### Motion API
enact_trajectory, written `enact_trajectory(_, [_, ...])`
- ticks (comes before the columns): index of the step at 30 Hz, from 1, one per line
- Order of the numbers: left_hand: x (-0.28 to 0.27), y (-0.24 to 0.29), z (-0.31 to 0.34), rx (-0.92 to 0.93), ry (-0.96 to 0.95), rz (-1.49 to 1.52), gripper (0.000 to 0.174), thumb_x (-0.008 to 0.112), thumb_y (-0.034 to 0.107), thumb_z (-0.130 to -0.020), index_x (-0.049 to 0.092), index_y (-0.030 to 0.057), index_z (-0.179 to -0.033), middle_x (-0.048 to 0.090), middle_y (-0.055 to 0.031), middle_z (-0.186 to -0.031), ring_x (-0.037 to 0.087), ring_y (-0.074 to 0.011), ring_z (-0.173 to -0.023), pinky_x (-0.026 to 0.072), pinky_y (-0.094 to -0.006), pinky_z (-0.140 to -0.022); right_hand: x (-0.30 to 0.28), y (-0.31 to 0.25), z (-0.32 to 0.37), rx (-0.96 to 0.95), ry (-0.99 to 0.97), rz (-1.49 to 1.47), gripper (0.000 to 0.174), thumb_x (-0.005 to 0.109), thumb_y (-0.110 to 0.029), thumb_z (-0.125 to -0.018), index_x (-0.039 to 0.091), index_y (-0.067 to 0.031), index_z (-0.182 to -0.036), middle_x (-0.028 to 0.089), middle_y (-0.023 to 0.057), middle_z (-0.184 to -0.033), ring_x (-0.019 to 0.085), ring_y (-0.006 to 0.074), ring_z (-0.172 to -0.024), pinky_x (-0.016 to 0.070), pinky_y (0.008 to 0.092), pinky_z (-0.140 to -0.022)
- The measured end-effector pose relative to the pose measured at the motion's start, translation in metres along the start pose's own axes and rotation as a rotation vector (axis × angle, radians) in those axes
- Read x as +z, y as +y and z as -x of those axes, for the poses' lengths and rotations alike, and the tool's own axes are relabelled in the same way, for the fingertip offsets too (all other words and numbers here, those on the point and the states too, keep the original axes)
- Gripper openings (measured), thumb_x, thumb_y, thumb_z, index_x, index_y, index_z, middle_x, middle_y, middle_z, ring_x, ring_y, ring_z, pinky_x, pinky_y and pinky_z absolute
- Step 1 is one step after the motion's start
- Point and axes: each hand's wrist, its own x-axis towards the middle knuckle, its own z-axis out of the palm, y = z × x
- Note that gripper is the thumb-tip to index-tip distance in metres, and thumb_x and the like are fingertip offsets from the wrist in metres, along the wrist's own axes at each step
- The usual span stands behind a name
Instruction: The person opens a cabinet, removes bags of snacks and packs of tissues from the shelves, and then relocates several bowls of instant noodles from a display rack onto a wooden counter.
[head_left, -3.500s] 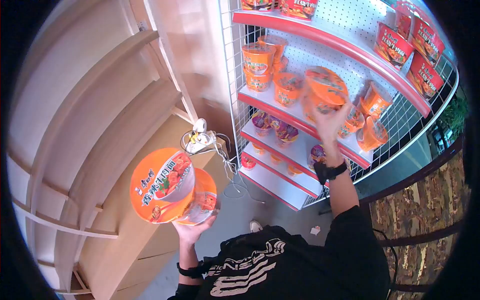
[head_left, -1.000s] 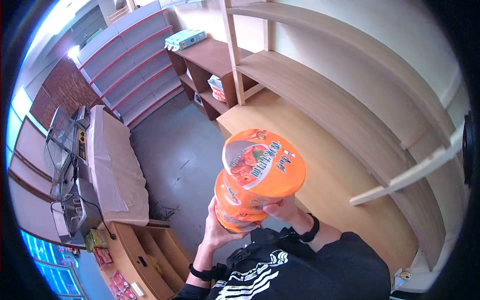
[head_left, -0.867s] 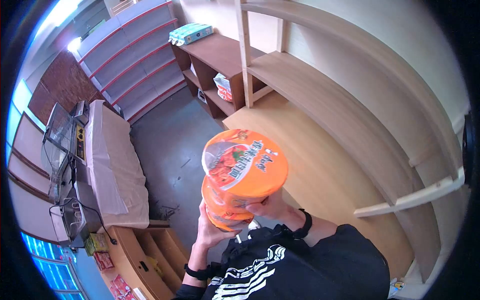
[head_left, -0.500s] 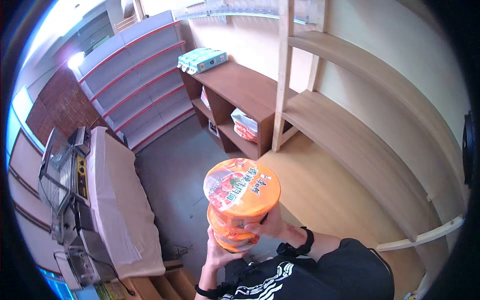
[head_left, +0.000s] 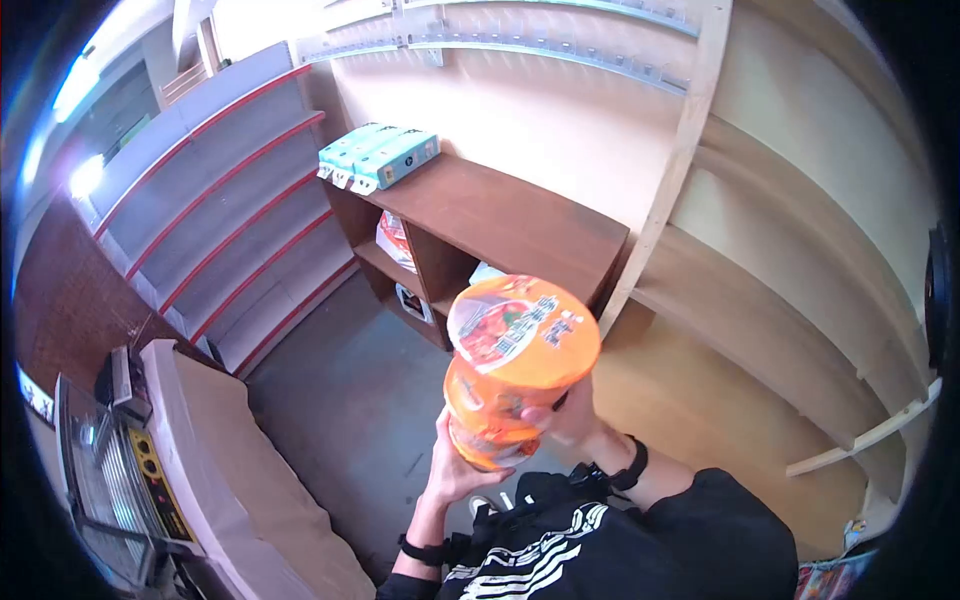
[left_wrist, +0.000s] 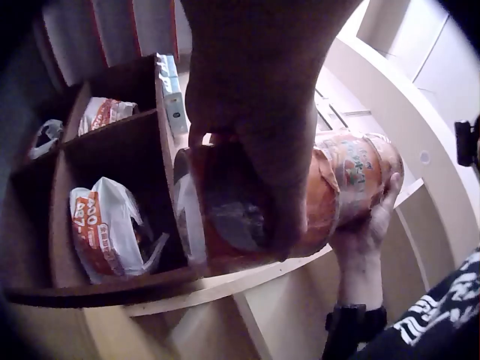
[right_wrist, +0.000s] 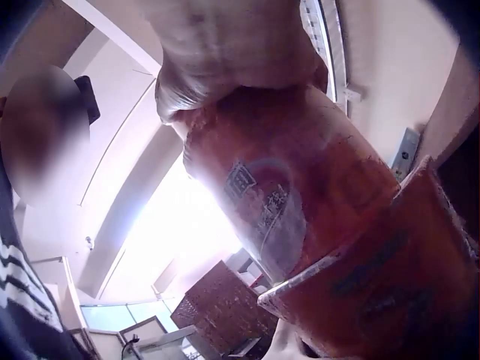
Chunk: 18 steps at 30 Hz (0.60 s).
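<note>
A stack of orange instant noodle cups is held up in front of the body in the head view. The top noodle cup shows its lid, printed with a red bowl of food. Below it sit a middle noodle cup and a lower noodle cup. My left hand grips the bottom of the stack from the left. My right hand holds the stack's right side, thumb across the front below the top lid. In the left wrist view the right hand curls round the far end.
A brown cabinet stands ahead, bearing blue packages and holding plastic bags. Wooden shelves run along the right. Grey red-edged shelving stands at the back left. A cloth-covered table bears a glass-fronted appliance at left.
Earlier, the left hand alone held stacked cups while the right hand gripped another at a stocked shelf. Both hands now hold one stack. The view has turned and come nearer the brown cabinet.
</note>
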Motion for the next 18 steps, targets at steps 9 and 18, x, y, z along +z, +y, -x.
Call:
enact_trajectory(9, [-0.06,-0.005,-0.195,0.12,-0.191,-0.053,0.116,0.09,0.018,-0.052,0.017,0.0042,-0.142,0.04,-0.0145,-0.136,0.041,-0.0252,-0.128,0.0336,-0.0389,-0.108,-0.018,0.059,-0.14,-0.21,0.263,-0.018,0.075,0.084,-0.034,-0.067,0.048,0.0022,-0.121,0.057,0.0098,-0.117,0.055,0.0189,-0.107,0.0436,0.0359,-0.095])
enact_trajectory(18, [-0.117,-0.004,-0.363,0.09,-0.236,-0.172,0.117,0.09,0.017,-0.05,0.019,0.0047,-0.142,0.043,-0.015,-0.135,0.042,-0.0266,-0.128,0.0344,-0.0391,-0.107,-0.039,0.132,-0.293,-0.25,0.358,-0.115,0.076,0.08,-0.029,-0.073,0.036,-0.0016,-0.129,0.049,0.009,-0.122,0.05,0.0179,-0.112,0.042,0.0362,-0.096])
